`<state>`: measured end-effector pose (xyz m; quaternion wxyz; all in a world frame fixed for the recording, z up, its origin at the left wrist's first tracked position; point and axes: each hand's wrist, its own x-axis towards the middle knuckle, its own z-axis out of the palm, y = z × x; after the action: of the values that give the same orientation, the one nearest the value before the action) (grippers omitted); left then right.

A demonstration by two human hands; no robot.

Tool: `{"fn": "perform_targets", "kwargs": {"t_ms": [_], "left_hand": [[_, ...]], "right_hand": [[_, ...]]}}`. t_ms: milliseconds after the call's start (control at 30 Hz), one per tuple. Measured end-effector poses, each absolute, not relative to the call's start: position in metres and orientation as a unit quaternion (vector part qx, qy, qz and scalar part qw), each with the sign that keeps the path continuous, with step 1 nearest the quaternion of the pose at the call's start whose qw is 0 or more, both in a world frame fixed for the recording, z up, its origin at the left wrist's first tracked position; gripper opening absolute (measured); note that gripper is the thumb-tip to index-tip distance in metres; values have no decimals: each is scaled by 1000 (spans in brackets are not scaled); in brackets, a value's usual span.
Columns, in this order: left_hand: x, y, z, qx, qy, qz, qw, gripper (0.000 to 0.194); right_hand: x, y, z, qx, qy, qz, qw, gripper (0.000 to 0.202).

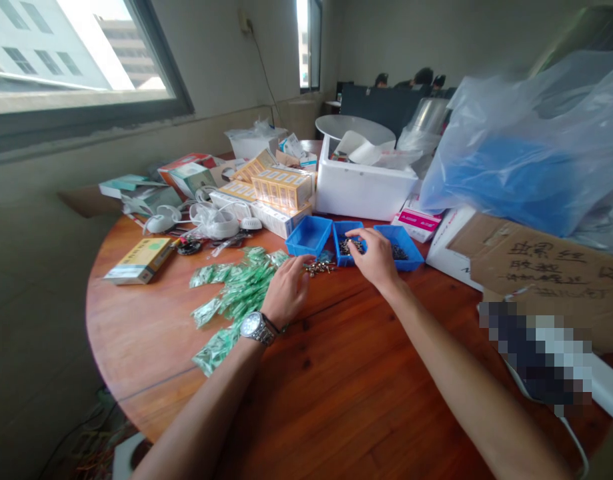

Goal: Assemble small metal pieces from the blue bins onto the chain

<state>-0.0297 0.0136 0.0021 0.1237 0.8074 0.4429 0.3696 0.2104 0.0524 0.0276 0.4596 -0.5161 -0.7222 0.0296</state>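
My right hand (373, 257) is over the middle blue bin (342, 230), which holds small metal screws (345, 247). Its thumb and index finger bend toward each other in a pinch; anything between them is too small to make out. My left hand (286, 290), with a watch (256, 327) on its wrist, rests beside a loose pile of small metal screws (320, 268). Its fingers reach out toward the pile, apart, with nothing visible in them. Many small green plastic packets (241, 290) lie to the left, partly behind that hand.
An empty-looking blue bin (309, 233) and another with dark screws (401, 243) flank the middle one. Behind stand a white foam box (361, 190) and yellow boxes (283, 187). A cardboard box (546, 267) is at right, a yellow carton (141, 260) at left.
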Motion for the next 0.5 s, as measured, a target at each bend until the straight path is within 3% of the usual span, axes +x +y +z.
{"fn": "perform_targets", "kwargs": {"t_ms": [100,367,500], "left_hand": [[-30,14,2,806,444,372,124,36],[-30,16,1,805,444,373,126,37],[-30,16,0,805,442,374,129,38]], "right_hand": [[199,54,23,-516,-746,15,420,19],[147,34,-19,-528,-791,132,279,18],[140,37,-30,-536,-780,138,292,14]]}}
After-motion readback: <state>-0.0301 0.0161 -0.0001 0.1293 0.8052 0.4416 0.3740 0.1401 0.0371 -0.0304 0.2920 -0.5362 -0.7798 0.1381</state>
